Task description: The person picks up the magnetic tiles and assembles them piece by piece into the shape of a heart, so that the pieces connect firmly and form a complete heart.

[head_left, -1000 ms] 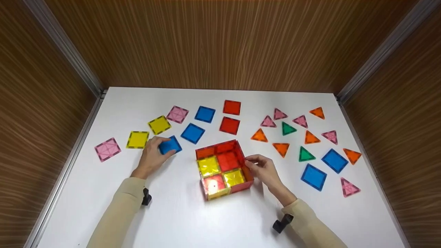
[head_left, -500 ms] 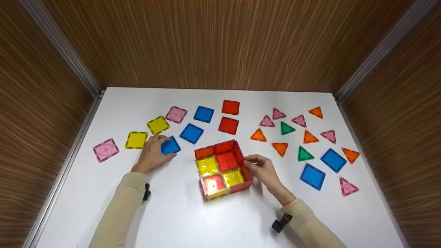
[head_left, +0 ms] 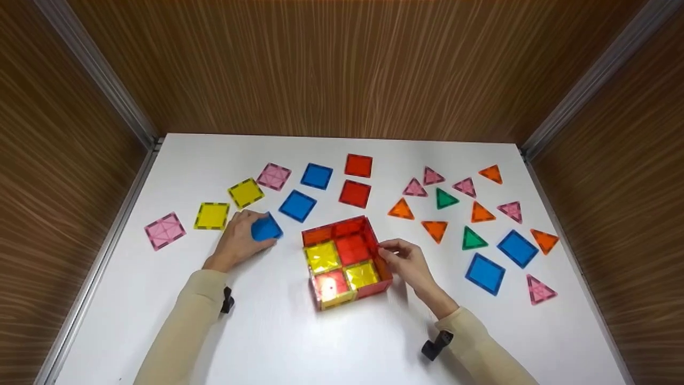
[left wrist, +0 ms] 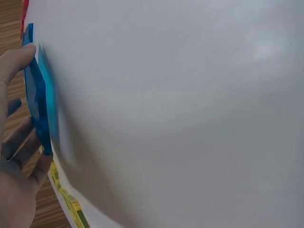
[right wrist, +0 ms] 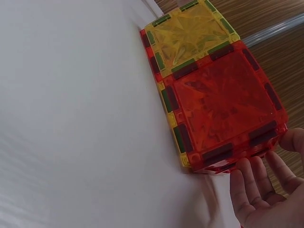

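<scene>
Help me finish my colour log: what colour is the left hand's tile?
The tile in the left hand is blue, clearest in the head view.

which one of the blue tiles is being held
The blue tile held in the left hand, left of the red and yellow box; the other four blue tiles lie flat on the table, untouched.

At nine o'clock, the left hand (left wrist: 16,185) held a flat, translucent blue plastic tile (left wrist: 41,107) between thumb and fingers, casting a bright-blue tint onto the smooth white tabletop (left wrist: 180,104). Yellow plastic tiles with dark-green edge segments (left wrist: 73,206) lay towards seven o'clock; a red sliver (left wrist: 24,13) showed at ten.
</scene>
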The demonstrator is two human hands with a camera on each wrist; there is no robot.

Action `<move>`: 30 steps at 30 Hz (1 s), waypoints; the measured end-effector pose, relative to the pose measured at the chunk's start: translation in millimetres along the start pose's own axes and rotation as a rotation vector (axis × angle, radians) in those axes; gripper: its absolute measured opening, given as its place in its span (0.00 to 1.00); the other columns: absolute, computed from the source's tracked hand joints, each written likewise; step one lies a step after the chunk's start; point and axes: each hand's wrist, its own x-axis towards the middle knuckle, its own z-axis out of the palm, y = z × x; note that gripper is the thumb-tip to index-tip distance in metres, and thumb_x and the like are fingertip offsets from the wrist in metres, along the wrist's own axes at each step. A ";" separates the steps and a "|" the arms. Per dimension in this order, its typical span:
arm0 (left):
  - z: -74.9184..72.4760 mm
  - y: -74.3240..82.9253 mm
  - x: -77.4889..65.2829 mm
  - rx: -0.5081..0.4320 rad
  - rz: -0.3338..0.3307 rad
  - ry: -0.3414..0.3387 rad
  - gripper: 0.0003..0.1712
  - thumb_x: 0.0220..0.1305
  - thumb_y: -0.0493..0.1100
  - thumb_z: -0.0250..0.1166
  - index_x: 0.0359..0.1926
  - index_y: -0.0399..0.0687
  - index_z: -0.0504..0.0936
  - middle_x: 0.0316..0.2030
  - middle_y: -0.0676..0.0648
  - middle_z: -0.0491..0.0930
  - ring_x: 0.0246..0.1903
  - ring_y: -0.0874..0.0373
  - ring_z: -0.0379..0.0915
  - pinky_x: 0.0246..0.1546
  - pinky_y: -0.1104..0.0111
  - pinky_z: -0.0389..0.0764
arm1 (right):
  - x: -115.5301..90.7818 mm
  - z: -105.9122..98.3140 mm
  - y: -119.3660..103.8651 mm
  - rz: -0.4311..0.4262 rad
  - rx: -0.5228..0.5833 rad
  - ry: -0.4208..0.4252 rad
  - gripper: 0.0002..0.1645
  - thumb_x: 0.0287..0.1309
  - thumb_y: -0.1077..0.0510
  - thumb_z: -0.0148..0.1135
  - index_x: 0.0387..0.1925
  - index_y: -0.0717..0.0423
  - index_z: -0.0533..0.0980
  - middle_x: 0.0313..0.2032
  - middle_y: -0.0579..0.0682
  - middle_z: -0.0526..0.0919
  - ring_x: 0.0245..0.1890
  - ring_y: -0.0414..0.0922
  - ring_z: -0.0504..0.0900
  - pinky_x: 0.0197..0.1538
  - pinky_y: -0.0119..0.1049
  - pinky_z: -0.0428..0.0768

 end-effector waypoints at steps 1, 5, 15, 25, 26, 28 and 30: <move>0.2 0.9 -2.2 -0.012 0.000 0.000 0.42 0.64 0.57 0.76 0.74 0.50 0.72 0.70 0.38 0.70 0.69 0.37 0.66 0.73 0.37 0.69 | 0.0 0.0 0.0 -0.001 0.000 0.002 0.14 0.71 0.58 0.67 0.53 0.60 0.84 0.44 0.49 0.87 0.41 0.48 0.82 0.42 0.29 0.86; 0.4 4.1 -11.3 -0.050 -0.013 -0.013 0.43 0.64 0.57 0.76 0.75 0.52 0.71 0.71 0.38 0.68 0.70 0.37 0.64 0.73 0.35 0.68 | 0.1 0.0 0.3 -0.002 -0.003 0.003 0.14 0.71 0.57 0.67 0.53 0.59 0.84 0.47 0.52 0.87 0.42 0.50 0.82 0.43 0.30 0.86; 4.5 14.0 -37.4 -0.144 -0.037 -0.015 0.46 0.63 0.57 0.77 0.77 0.53 0.68 0.72 0.37 0.66 0.71 0.35 0.63 0.71 0.35 0.71 | -0.6 -0.7 -1.7 0.013 -0.030 0.001 0.14 0.71 0.57 0.66 0.54 0.57 0.84 0.50 0.54 0.87 0.44 0.49 0.81 0.45 0.28 0.85; 25.4 28.3 -55.4 -0.262 0.006 -0.020 0.48 0.57 0.52 0.81 0.76 0.51 0.71 0.65 0.41 0.71 0.66 0.38 0.73 0.69 0.44 0.78 | -0.4 -0.7 0.9 -0.001 -0.014 0.006 0.15 0.71 0.57 0.67 0.53 0.60 0.84 0.45 0.49 0.87 0.42 0.48 0.82 0.43 0.29 0.86; 28.0 30.0 -56.6 -0.270 0.011 -0.023 0.48 0.57 0.52 0.82 0.76 0.52 0.71 0.65 0.42 0.72 0.66 0.39 0.74 0.68 0.45 0.79 | -0.2 -0.4 1.2 -0.003 -0.013 0.005 0.15 0.70 0.57 0.67 0.53 0.60 0.84 0.44 0.48 0.87 0.41 0.48 0.82 0.43 0.29 0.86; 32.6 33.6 -58.4 -0.288 0.025 -0.028 0.48 0.55 0.52 0.83 0.75 0.53 0.72 0.64 0.43 0.72 0.65 0.40 0.75 0.68 0.47 0.80 | 0.1 0.0 1.7 -0.006 -0.008 0.005 0.15 0.70 0.57 0.67 0.53 0.60 0.84 0.44 0.49 0.87 0.41 0.48 0.82 0.43 0.29 0.87; 36.1 37.0 -59.7 -0.299 0.045 -0.027 0.48 0.55 0.51 0.83 0.74 0.53 0.73 0.64 0.44 0.73 0.64 0.41 0.77 0.67 0.48 0.81 | 0.2 0.3 1.7 -0.009 -0.007 0.002 0.15 0.70 0.57 0.67 0.53 0.60 0.84 0.44 0.49 0.87 0.41 0.48 0.82 0.43 0.29 0.87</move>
